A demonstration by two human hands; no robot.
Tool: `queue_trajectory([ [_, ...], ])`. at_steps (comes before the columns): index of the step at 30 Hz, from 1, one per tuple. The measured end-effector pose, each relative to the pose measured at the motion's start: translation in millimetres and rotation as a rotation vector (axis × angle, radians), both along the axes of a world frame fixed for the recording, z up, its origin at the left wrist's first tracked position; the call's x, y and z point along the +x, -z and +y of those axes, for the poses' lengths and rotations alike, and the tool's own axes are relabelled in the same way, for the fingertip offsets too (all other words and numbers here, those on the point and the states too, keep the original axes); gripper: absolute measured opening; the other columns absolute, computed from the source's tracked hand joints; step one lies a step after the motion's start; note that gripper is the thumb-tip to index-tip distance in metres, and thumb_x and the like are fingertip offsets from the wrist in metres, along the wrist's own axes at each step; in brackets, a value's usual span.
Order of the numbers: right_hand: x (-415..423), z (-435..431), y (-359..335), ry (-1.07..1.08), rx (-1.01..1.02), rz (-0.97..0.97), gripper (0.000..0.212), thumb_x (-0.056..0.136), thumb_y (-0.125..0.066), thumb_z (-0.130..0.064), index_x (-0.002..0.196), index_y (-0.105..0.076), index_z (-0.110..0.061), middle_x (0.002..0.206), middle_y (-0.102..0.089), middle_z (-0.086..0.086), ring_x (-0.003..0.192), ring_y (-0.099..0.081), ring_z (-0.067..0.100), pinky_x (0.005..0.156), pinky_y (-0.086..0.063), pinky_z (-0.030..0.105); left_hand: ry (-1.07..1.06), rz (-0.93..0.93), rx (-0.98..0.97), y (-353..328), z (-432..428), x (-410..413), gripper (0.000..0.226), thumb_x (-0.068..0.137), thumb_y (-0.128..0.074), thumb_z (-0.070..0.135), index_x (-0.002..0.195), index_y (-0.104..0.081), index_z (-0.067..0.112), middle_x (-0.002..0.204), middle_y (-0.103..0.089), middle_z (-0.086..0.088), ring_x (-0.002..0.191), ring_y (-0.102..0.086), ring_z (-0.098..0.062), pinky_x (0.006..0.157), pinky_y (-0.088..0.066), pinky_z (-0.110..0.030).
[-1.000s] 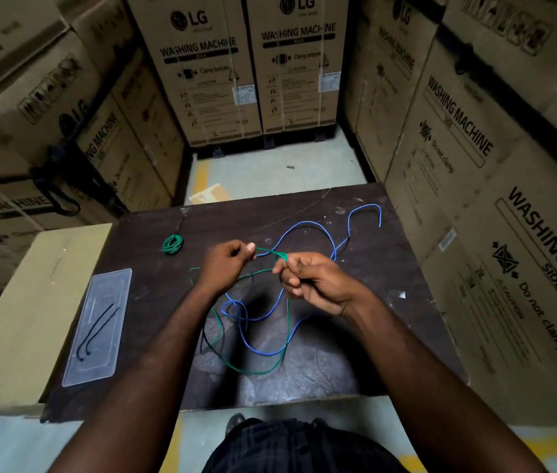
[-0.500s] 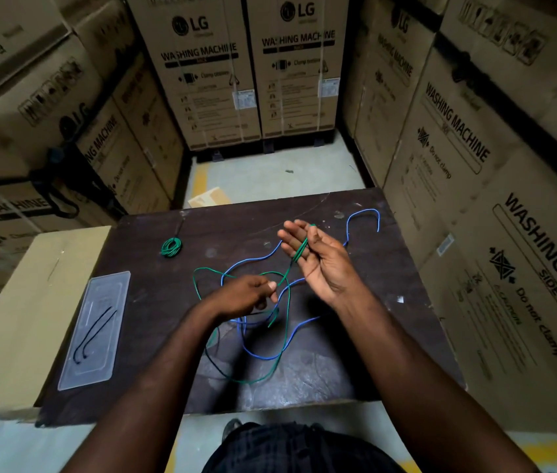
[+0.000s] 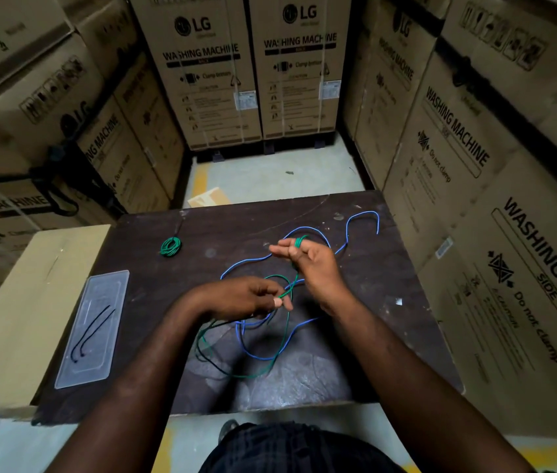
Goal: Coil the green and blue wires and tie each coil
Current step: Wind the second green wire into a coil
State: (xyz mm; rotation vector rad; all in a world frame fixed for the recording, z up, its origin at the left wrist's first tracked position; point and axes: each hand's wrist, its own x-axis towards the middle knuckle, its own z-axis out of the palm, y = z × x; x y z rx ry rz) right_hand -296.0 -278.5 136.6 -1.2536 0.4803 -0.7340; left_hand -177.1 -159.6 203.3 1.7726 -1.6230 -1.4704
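A loose green wire (image 3: 283, 339) lies tangled with a blue wire (image 3: 307, 229) on the dark table (image 3: 154, 274). My right hand (image 3: 311, 264) is raised over the table's middle, fingers spread, with the green wire wound round two fingers near the tips. My left hand (image 3: 246, 298) sits lower and to the left, pinching the same green wire between thumb and fingertips. The blue wire snakes from under my hands to the far right of the table. A small coiled green wire (image 3: 170, 246) rests at the far left.
A clear plastic lid (image 3: 94, 329) with two black ties (image 3: 92, 331) on it lies at the table's left edge, over a cardboard sheet (image 3: 14, 319). Tall washing-machine cartons (image 3: 495, 186) wall in the table on the right, left and back.
My right hand lifted, opened its fingers and now has green wire looped around them. My left hand dropped toward me, drawing the green wire taut below the right hand.
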Motion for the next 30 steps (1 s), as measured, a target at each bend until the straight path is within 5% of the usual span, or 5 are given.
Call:
queue_trajectory([
  [9,0,9,11,-0.174,-0.244,0.301,0.023,0.096,-0.047,-0.012,0.087,-0.066,-0.018,0.081,-0.070,0.002,0.079,-0.065,0.019,0.082,-0.052,0.035,-0.237,-0.199,-0.210,-6,-3,23,0.022,0.095,-0.056,0.022,0.079,-0.070,0.024,0.059,-0.053,0.010,0.059,-0.041,-0.005,0.060,-0.035,-0.025],
  [12,0,10,10,-0.216,-0.214,0.339,0.027,0.101,-0.038,-0.006,0.091,-0.062,0.000,0.078,-0.066,0.012,0.066,-0.060,0.022,0.069,-0.051,0.032,-0.319,-0.246,-0.262,-5,-3,28,0.022,0.095,-0.056,0.025,0.080,-0.071,0.018,0.060,-0.052,0.006,0.057,-0.041,-0.006,0.059,-0.034,-0.026],
  [19,-8,13,20,-0.326,-0.294,0.365,0.033,0.094,-0.037,-0.033,0.084,-0.062,-0.012,0.059,-0.060,0.001,0.052,-0.052,0.015,0.057,-0.043,0.026,-0.562,-0.181,-0.330,-4,-3,40,0.029,0.093,-0.059,0.032,0.075,-0.072,0.014,0.056,-0.045,0.004,0.053,-0.034,-0.007,0.051,-0.025,-0.025],
  [27,-19,22,-14,-0.687,0.362,0.018,0.023,0.090,-0.047,-0.023,0.087,-0.055,-0.003,0.050,-0.041,-0.004,0.042,-0.042,0.010,0.073,-0.051,0.035,-0.676,-0.101,-0.399,19,-8,44,0.023,0.090,-0.065,0.023,0.075,-0.069,0.005,0.061,-0.054,0.007,0.061,-0.042,-0.002,0.059,-0.034,-0.024],
  [30,-23,22,-22,-0.724,0.543,-0.016,0.021,0.094,-0.043,-0.021,0.085,-0.054,-0.006,0.050,-0.038,-0.007,0.038,-0.035,0.005,0.063,-0.049,0.029,-0.661,-0.095,-0.419,24,-11,42,0.021,0.091,-0.064,0.019,0.073,-0.066,0.007,0.063,-0.054,0.004,0.059,-0.042,0.003,0.057,-0.035,-0.017],
])
